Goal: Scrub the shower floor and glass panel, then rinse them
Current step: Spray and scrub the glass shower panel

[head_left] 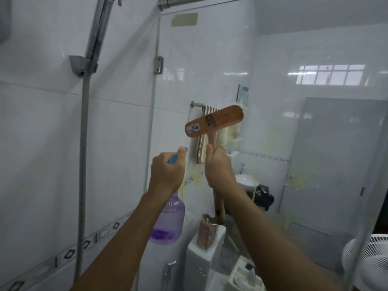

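The glass panel (273, 114) stands in front of me, streaked with pale yellow drips low down. My right hand (220, 166) grips the handle of a wooden scrub brush (214, 121), whose long head is tilted and pressed against the glass at chest height. My left hand (165, 171) holds a purple spray bottle (168, 223) by its blue trigger head, just left of the brush handle. The shower floor is out of view.
A chrome shower hose (83, 156) and its wall bracket (81, 65) hang on the tiled wall at left. Behind the glass are a toilet cistern (201, 255), a towel rail (198, 105), a small basin (245, 180) and a white fan (369, 259).
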`<state>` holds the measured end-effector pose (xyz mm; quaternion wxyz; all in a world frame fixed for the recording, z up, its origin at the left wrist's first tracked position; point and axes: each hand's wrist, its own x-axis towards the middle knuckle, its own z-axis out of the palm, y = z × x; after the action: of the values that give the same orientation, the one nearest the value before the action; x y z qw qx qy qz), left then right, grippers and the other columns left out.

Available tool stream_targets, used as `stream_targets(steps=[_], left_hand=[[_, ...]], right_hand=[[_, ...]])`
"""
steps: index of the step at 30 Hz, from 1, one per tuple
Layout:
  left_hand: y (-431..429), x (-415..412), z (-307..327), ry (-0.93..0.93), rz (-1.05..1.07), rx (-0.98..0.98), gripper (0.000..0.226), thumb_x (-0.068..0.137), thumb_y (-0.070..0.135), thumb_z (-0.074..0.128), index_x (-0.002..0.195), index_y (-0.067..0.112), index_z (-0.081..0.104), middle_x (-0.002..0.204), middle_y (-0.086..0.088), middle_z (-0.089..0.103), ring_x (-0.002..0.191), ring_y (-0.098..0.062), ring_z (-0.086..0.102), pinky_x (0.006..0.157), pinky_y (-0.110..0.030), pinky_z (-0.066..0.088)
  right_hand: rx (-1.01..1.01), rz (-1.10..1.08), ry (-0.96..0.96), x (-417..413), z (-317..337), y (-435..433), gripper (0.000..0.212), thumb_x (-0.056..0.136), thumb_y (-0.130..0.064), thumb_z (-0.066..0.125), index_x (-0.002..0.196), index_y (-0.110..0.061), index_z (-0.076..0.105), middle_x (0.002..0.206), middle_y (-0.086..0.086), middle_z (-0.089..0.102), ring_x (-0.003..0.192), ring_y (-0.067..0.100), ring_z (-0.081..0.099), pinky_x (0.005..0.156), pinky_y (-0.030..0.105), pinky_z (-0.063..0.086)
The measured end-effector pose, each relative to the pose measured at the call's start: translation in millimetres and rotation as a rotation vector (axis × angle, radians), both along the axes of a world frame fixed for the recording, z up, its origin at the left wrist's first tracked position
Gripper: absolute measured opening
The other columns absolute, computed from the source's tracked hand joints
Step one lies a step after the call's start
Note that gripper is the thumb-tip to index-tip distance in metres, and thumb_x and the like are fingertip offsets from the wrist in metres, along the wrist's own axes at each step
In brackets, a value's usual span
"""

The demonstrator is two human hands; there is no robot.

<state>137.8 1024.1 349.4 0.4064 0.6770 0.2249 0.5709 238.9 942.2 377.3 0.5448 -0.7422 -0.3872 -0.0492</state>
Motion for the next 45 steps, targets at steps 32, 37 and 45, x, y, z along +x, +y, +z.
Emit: stream_targets(steps=[32, 37, 45], left_hand=[[17.6, 5.3, -22.8, -0.128, 0.013, 0.078, 0.061, 0.097, 0.047, 0.048, 0.071, -0.008, 0.059, 0.066, -0.028, 0.059, 0.062, -0.046, 0.058, 0.054, -0.053, 0.051], [25.8, -6.1, -27.2, -0.098, 0.058, 0.065, 0.061, 0.096, 0.049, 0.049, 0.071, -0.006, 0.062, 0.065, -0.023, 0.062, 0.064, -0.042, 0.061, 0.055, -0.054, 0.054], [27.3, -14.5, -28.4, -0.070, 0.096, 0.059, 0.058, 0.098, 0.048, 0.049, 0.074, -0.003, 0.064, 0.067, -0.019, 0.065, 0.065, -0.038, 0.065, 0.058, -0.055, 0.057]], right_hand=[[-0.235, -0.064, 0.094, -20.0, -175.8, -3.1, 0.024, 0.104, -0.040, 0.034, 0.096, -0.024, 0.051, 0.079, -0.004, 0.057, 0.070, 0.008, 0.057, 0.072, 0.032, 0.056], [-0.205, -0.028, 0.039, -17.8, -121.2, 15.6, 0.031, 0.104, -0.044, 0.032, 0.100, -0.019, 0.049, 0.080, -0.001, 0.057, 0.068, 0.012, 0.056, 0.060, 0.031, 0.051], [-0.137, 0.013, 0.003, -11.7, -80.9, 36.8, 0.035, 0.105, -0.045, 0.028, 0.106, -0.017, 0.049, 0.086, 0.002, 0.058, 0.069, 0.012, 0.055, 0.053, 0.026, 0.040]])
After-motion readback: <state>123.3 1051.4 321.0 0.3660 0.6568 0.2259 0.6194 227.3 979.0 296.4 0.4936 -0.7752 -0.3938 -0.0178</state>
